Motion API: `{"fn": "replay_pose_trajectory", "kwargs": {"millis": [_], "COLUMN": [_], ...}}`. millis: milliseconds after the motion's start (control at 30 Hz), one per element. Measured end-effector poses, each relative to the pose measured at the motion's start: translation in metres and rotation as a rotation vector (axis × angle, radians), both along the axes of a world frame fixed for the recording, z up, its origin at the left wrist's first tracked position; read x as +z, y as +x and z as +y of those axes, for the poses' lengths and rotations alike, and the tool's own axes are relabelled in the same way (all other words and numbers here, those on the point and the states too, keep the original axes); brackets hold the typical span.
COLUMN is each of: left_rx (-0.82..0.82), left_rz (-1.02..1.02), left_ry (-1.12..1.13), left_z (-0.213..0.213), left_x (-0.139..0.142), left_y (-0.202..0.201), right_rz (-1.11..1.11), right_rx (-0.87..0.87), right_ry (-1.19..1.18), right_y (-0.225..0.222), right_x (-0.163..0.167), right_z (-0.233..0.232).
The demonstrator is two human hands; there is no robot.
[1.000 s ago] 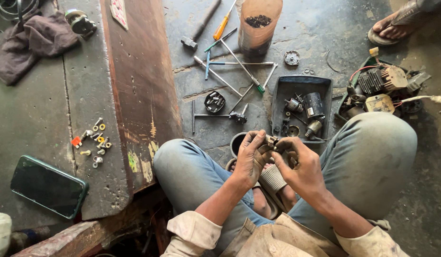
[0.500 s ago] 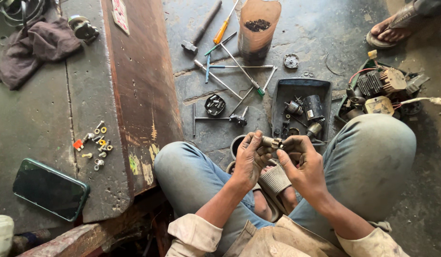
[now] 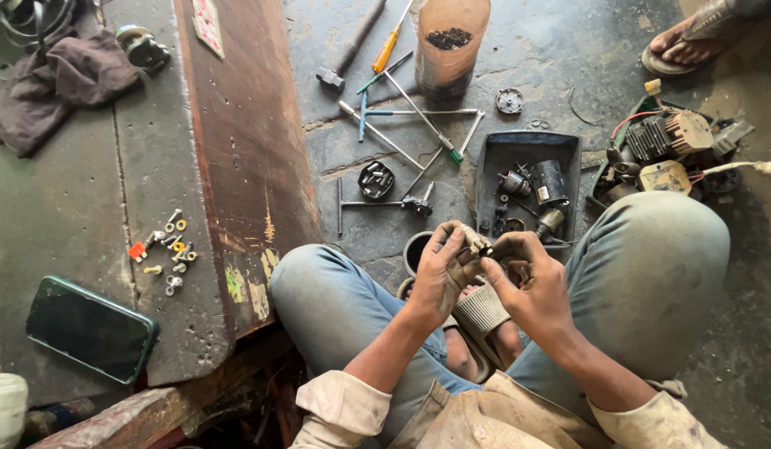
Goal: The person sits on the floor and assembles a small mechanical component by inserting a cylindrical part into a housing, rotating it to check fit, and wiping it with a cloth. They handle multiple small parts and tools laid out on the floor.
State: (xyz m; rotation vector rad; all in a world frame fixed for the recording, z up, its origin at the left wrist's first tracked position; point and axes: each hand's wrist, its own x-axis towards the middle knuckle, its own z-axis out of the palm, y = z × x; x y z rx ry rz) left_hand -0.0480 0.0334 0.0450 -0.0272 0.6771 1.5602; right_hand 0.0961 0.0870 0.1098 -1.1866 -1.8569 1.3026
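Small metal part (image 3: 475,244), greyish and grimy, is pinched between both hands above the lap in the head view. It is held by the fingertips of the left hand (image 3: 442,270), whose fingers are curled closed around its near end, while the thumb and forefinger of the right hand (image 3: 531,281) are pressed narrowly against its other side. What kind of part it is cannot be told, since most of it is hidden by the fingers.

Just beyond the fingertips a dark plastic tray (image 3: 491,158) is seen on the floor, filled with small motor pieces. Just below the left fingers a round dark cup (image 3: 414,251) is partly covered by the hand. Farther beyond the fingers, a hammer (image 3: 350,48), an orange-handled screwdriver (image 3: 391,43) and a clear container (image 3: 449,46) of dark bits are laid out. To the left of the left hand, well apart, loose screws and washers (image 3: 169,249) and a dark phone (image 3: 91,329) are lying on a grey slab. To the right of the right fingers, past the knee, a wired engine assembly (image 3: 670,146) is seen.
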Motion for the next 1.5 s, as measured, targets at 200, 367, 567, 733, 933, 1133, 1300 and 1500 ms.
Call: {"fn": "replay_pose_trajectory", "kwargs": {"millis": [200,367,567,733,933,1133,1300,1500], "left_rx": [-0.002,0.014,0.055,0.066,0.034,-0.013,0.011,0.052], "left_rz": [0.037,0.062,0.068,0.069,0.077,0.018,0.058,0.082], "left_ry": [0.043,0.055,0.047,0.039,0.019,0.083,0.013,-0.105], "left_z": [-0.002,-0.004,-0.006,-0.006,-0.004,-0.006,-0.003,0.001], "left_x": [-0.001,-0.006,-0.009,-0.015,-0.007,0.008,-0.003,-0.029], "left_y": [-0.001,0.0,0.001,0.002,0.001,-0.004,-0.001,0.003], "right_rz": [0.031,0.077,0.087,0.157,0.086,0.043,0.044,0.068], "right_rx": [-0.032,-0.022,0.002,0.028,-0.003,0.004,0.01,0.048], "right_ry": [-0.003,-0.028,-0.032,-0.052,0.04,0.035,0.028,-0.11], "right_y": [0.002,0.003,0.004,0.004,0.004,0.003,0.002,0.0], "right_x": [0.0,0.0,0.0,-0.002,-0.003,-0.002,-0.005,-0.013], "right_z": [0.0,-0.001,-0.002,-0.002,-0.002,-0.001,0.001,0.005]}}
